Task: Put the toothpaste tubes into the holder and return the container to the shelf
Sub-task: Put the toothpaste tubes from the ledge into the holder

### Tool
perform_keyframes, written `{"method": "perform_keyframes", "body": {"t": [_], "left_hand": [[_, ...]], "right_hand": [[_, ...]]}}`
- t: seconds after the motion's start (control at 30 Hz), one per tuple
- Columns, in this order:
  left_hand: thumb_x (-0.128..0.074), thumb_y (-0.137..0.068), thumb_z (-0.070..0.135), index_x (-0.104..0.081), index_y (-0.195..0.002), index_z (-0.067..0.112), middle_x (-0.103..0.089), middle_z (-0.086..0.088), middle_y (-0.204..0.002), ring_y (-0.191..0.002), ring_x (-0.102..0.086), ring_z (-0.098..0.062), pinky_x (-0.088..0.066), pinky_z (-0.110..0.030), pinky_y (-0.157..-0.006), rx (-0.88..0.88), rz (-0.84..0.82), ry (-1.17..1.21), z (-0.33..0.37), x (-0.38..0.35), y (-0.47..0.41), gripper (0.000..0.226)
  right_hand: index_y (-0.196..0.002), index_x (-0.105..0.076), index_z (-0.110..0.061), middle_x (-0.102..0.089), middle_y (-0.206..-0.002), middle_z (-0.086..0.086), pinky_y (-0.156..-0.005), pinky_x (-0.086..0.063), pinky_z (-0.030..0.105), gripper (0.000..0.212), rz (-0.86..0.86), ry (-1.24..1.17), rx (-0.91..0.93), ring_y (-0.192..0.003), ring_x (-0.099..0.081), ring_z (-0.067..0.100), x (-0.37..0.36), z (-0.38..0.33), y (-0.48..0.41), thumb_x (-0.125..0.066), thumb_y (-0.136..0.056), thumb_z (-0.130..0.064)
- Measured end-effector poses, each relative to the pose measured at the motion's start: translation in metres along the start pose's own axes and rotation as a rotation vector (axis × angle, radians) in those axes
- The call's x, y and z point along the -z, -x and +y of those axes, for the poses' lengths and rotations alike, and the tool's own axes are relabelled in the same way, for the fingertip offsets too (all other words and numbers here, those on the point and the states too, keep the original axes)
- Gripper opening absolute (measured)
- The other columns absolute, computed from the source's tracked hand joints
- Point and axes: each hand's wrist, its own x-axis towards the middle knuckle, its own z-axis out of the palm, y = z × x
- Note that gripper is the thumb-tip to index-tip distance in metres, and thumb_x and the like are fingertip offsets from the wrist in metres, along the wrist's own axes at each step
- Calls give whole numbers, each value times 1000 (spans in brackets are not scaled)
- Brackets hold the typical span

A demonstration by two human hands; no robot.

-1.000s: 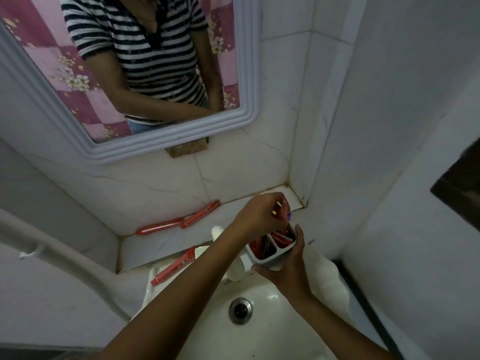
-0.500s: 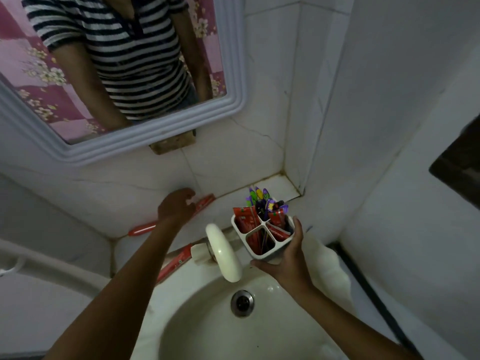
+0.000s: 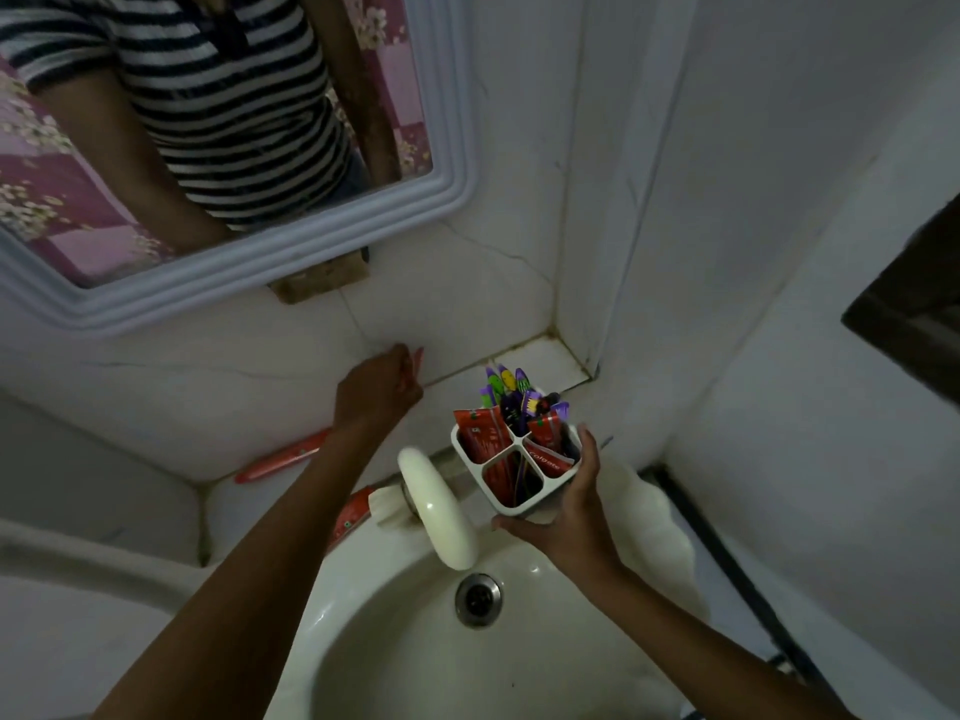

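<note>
My right hand (image 3: pixel 569 504) holds the white four-compartment holder (image 3: pixel 514 510) above the sink's back rim. Red toothpaste tubes (image 3: pixel 480 436) stand in its compartments, and colourful toothbrushes (image 3: pixel 506 389) fill the far one. My left hand (image 3: pixel 376 389) is closed on a red toothpaste tube (image 3: pixel 416 362) at the tiled shelf (image 3: pixel 545 358); only the tube's tip shows past my fingers. Another red tube (image 3: pixel 283 457) lies on the shelf to the left. A third tube (image 3: pixel 353 511) rests on the sink rim, partly hidden by my left forearm.
A white tap (image 3: pixel 441 511) juts over the basin (image 3: pixel 415 657) just left of the holder, with the drain (image 3: pixel 478 600) below. A framed mirror (image 3: pixel 260 262) hangs above the shelf. The tiled walls meet in a corner at the shelf's right end.
My left hand left the holder, reached back to the shelf and closed on a red tube there. The holder has stayed in my right hand.
</note>
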Motion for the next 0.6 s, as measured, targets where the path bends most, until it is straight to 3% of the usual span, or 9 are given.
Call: {"method": "perform_keyframes", "body": {"t": [0.1,0.17,0.27,0.33,0.43,0.53,0.6], "left_hand": [[-74,-81,25,-62,-104,19,-75,-1,-97,-85,-73,-13,-59,-32,-75,-60,121,422,30,41,14,27],[-73,-84,18,-63,-101,17,-75,1,-96,-86,-72,-7,-59,-22,-78,-158,163,603,55,68,28,20],[-74,-84,10,-64,-103,13,-74,-2,-100,-92,-74,-10,-60,-23,-82,-278,-19,784,88,88,44,22],[-74,-83,10,-65,-104,13,-73,-2,-100,-91,-74,-13,-61,-29,-83,-340,-164,720,103,83,48,23],[-74,-84,17,-65,-106,17,-71,3,-101,-88,-73,-11,-62,-35,-82,-399,-258,554,121,64,54,25],[-74,-82,24,-64,-107,21,-71,2,-106,-89,-72,-12,-61,-35,-81,-388,-238,382,130,45,58,27],[-75,-81,28,-66,-103,25,-72,5,-103,-86,-69,-10,-59,-31,-77,-370,-191,322,131,37,59,24]], "right_hand": [[-147,1,-66,-31,-158,-9,-108,-42,11,145,17,-2,7,-143,-38,-9,0,-1,1,-102,-56,-21],[-148,2,-64,-31,-161,0,-109,-43,14,144,18,-1,4,-146,-38,0,0,0,1,-102,-56,-24],[-148,3,-64,-31,-162,0,-111,-42,15,145,13,10,1,-146,-37,-2,0,0,0,-102,-55,-28],[-147,3,-65,-30,-163,-1,-111,-41,14,145,8,8,-3,-147,-39,4,0,0,-1,-103,-54,-28],[-150,1,-57,-30,-163,1,-109,-42,12,145,-6,14,-29,-147,-39,12,0,3,-2,-103,-52,-33],[-150,4,-58,-28,-163,-2,-111,-47,26,148,-17,26,-64,-147,-39,11,0,3,-3,-103,-49,-39],[-151,5,-58,-29,-161,-4,-111,-47,28,148,-26,35,-66,-145,-40,10,2,0,-3,-102,-51,-36]]}}
